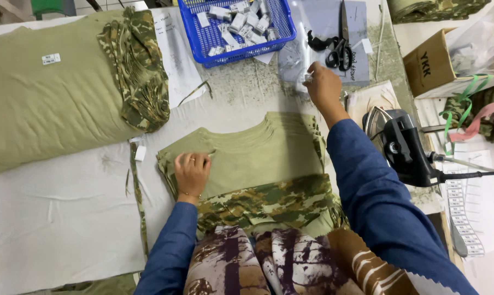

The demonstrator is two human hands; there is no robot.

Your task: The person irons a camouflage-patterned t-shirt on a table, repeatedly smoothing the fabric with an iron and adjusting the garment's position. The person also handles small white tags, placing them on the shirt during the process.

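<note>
Left hand (pixel 192 170): lies flat, fingers together, on the olive folded shirt (pixel 247 158).
Right hand (pixel 322 86): fingertips pinched on a clear plastic bag (pixel 301 60).
Near: black scissors (pixel 337 49), blue basket (pixel 203 33), iron (pixel 403 145).

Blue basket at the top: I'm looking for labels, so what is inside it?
The blue basket holds a loose heap of small white and grey folded tags, piled toward its right side. Whatever lies beneath the heap is covered, and the basket's far end is out of frame.
</note>
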